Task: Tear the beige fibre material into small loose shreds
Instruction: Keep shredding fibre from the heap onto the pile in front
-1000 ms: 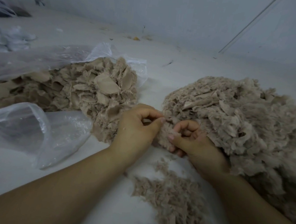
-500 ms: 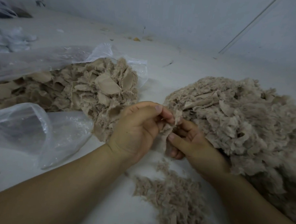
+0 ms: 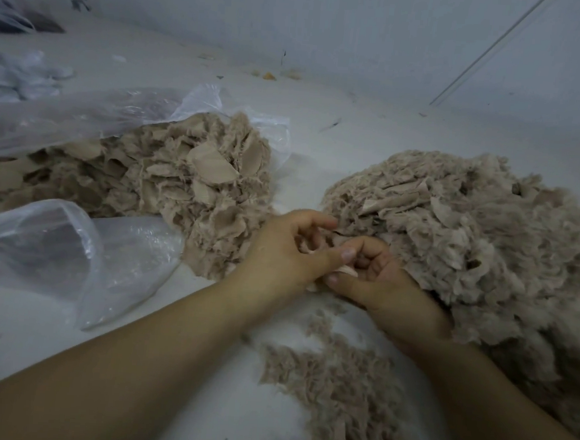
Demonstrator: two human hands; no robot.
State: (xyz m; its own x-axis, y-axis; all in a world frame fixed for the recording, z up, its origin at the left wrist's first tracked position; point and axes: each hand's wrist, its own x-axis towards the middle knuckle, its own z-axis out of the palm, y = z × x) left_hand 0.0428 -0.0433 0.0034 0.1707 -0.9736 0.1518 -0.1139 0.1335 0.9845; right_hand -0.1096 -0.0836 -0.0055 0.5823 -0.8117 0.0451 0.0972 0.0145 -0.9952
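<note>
From the head camera, we work at a white tabletop (image 3: 49,347). Our left hand (image 3: 279,253) and right hand (image 3: 377,277) meet close together, fingers curled, both pinching one small beige fibre piece (image 3: 345,271) between them; only a pale edge of it peeks out below the left thumb.

To tear this piece well, we judge it best to keep both pinches close to the tear line and draw the hands apart in short pulls, turning the piece between pulls so that no wide flake survives. The bits should then be let fall onto the heap of loose shreds (image 3: 342,388) that lies just nearer to us than the hands, between our forearms.

Just right of the hands, touching the right wrist, rises a big fluffy mound of shredded fibre (image 3: 469,239), with a few flat strips showing on its near slope. Left of the hands sits a clear plastic bag (image 3: 93,116), its mouth open toward us, spilling a pile of coarse, flat beige flakes (image 3: 195,179); this looks like the stock not yet torn, and there is a good deal of it. A second clear plastic bag (image 3: 83,260) lies crumpled left of our left forearm; we see nothing inside it. More crumpled plastic (image 3: 17,73) lies farther off to the left.
</note>
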